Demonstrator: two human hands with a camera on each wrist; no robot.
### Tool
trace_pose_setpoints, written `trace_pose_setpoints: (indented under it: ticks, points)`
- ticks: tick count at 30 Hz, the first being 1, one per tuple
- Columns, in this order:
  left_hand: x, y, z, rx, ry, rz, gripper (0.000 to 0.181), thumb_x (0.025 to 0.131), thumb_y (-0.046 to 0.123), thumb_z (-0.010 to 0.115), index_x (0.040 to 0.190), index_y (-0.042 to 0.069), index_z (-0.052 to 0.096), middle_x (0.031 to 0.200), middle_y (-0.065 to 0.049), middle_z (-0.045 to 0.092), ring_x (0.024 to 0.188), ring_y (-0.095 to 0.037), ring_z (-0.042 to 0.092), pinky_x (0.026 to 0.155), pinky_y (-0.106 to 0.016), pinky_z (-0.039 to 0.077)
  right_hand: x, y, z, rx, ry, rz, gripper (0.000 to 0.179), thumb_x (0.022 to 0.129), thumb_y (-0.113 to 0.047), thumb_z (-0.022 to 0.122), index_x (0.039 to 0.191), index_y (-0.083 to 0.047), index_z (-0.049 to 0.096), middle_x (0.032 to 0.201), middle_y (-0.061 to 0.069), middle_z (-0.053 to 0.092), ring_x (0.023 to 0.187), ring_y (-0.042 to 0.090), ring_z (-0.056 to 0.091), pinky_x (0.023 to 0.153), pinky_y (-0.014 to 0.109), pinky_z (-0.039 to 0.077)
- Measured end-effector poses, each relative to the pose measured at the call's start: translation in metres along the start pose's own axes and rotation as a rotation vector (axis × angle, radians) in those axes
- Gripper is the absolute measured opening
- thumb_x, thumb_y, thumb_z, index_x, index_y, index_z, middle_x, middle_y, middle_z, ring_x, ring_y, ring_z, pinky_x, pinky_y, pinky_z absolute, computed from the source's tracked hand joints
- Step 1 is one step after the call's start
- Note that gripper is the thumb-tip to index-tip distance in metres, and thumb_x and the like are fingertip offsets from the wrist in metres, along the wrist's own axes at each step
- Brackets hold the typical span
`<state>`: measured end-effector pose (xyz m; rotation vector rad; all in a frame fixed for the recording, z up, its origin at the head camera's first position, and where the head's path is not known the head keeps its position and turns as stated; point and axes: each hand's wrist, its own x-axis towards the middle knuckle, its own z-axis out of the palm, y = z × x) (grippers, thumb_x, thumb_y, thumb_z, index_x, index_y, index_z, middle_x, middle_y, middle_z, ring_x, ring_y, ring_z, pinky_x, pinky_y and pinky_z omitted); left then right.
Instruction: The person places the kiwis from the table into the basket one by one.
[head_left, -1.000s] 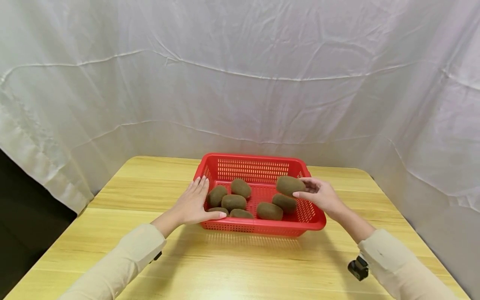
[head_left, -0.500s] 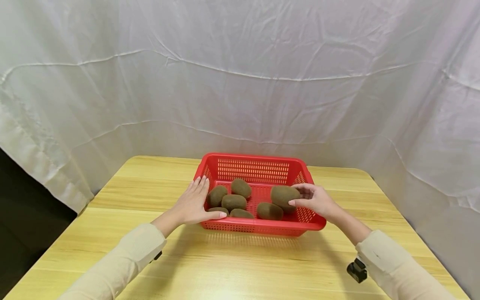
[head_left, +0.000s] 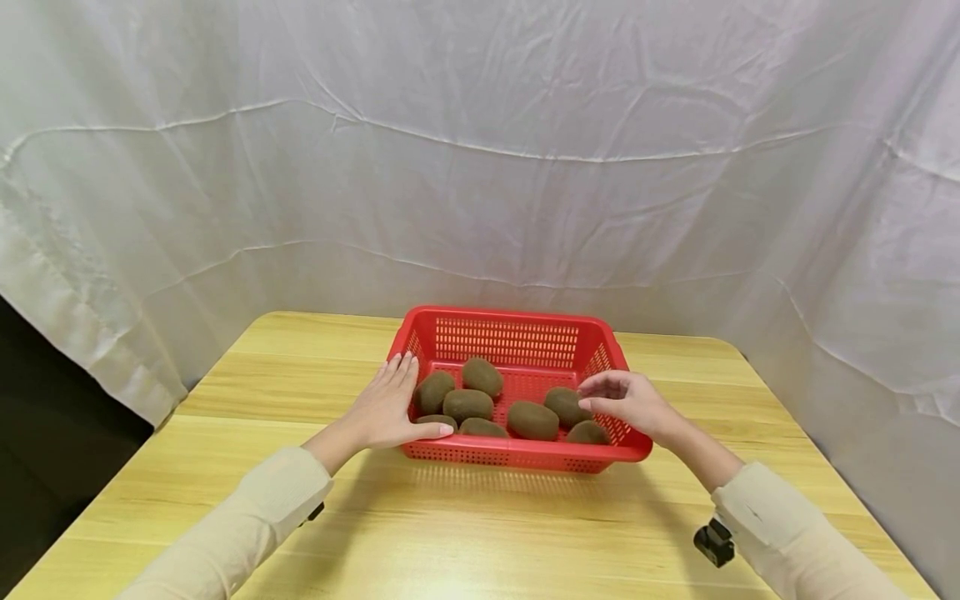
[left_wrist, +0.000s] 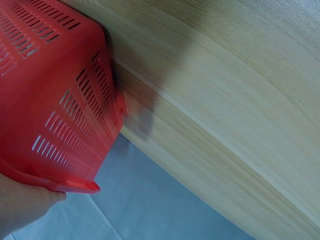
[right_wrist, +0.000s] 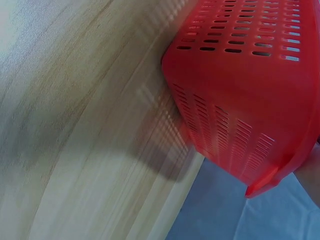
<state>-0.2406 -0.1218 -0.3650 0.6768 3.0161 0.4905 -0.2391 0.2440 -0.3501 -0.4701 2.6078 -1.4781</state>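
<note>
In the head view, a red plastic basket (head_left: 525, 454) with slotted walls holds several brown fuzzy kiwis. My left hand (head_left: 386, 408) rests over the basket's left rim, fingers straight and spread, thumb along the front rim. At the right end, my right hand (head_left: 626, 402) hovers over the rim with fingers loosely bent, holding nothing. Its fingertips are right beside one kiwi (head_left: 566, 407); whether they touch it I cannot tell. A second kiwi (head_left: 532, 421) and a third kiwi (head_left: 588, 432) lie close by. The wrist views show mostly the basket's outer walls, the kiwis hidden.
The basket stands on a light wooden table (head_left: 465, 533), towards its back edge. A pale cloth curtain (head_left: 480, 208) hangs behind and at both sides. More kiwis, such as one kiwi (head_left: 482, 377), are grouped at the basket's left end.
My right hand has lowered the kiwi it held into the basket and let go of it. The kiwis at the right end have shifted slightly. My left hand has not moved.
</note>
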Motion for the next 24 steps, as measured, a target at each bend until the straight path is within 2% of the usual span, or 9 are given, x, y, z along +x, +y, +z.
trace_pose_setpoints:
  ticks: [9,14,20,24]
  points:
    - [-0.001,0.0,0.0,-0.001,0.001,-0.002,0.114,0.075,0.074,0.051,0.146,-0.005,0.009,0.155,-0.022,0.008,0.144,-0.036,0.003,0.117,-0.048,0.009,-0.002,0.001,-0.001,0.008,0.074,-0.026,0.033,0.084,-0.017,0.068,0.109,0.005,0.062,0.098,0.013,0.067,0.08,0.005,0.061,0.076,0.024,0.053]
    - [-0.002,-0.001,0.001,-0.031,0.03,0.012,0.109,0.078,0.07,0.051,0.146,-0.005,0.01,0.154,-0.022,0.009,0.144,-0.037,0.003,0.117,-0.048,0.009,-0.006,-0.001,-0.003,0.019,0.139,-0.03,0.033,0.085,-0.017,0.067,0.109,0.005,0.062,0.094,0.0,0.068,0.082,0.003,0.061,0.075,0.018,0.052]
    - [-0.005,-0.004,0.004,-0.123,0.118,0.035,0.095,0.084,0.059,0.053,0.147,-0.002,0.015,0.154,-0.019,0.015,0.144,-0.036,0.006,0.117,-0.049,0.009,-0.014,-0.005,-0.003,0.019,0.25,-0.047,0.033,0.086,-0.018,0.066,0.109,0.005,0.062,0.086,-0.021,0.064,0.08,-0.003,0.06,0.074,0.013,0.05]
    - [-0.008,-0.006,0.005,-0.162,0.209,0.057,0.085,0.086,0.053,0.055,0.146,0.003,0.024,0.153,-0.016,0.024,0.143,-0.037,0.014,0.115,-0.052,0.014,-0.021,-0.007,-0.004,-0.043,0.39,-0.131,0.028,0.085,-0.013,0.066,0.107,0.005,0.064,0.085,-0.025,0.06,0.078,-0.008,0.058,0.071,0.01,0.049]
